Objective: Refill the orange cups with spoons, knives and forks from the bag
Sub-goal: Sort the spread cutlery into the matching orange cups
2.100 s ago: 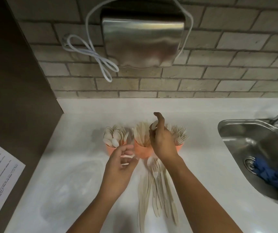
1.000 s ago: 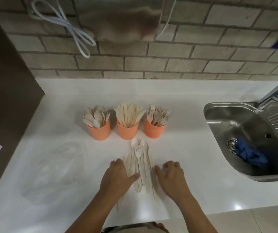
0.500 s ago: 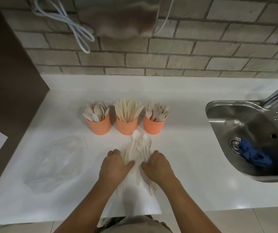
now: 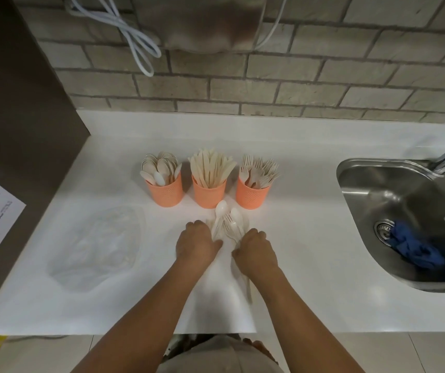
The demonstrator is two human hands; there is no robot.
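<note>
Both hands have slid forward and closed in, bunching the loose cutlery [image 4: 228, 223] tighter. Left hand [image 4: 197, 243] and right hand [image 4: 256, 253] flank the bundle, fingers curled in and gripping it on the surface [image 4: 310, 238], just before the three cups [image 4: 209, 196]. Bag [image 4: 94, 246] lies flat to the left.

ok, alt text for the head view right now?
The left hand and right hand bunch a pile of pale cutlery between them on a white counter, in front of three orange cups of spoons, knives and forks. A clear bag lies to the left, a steel sink to the right.
</note>
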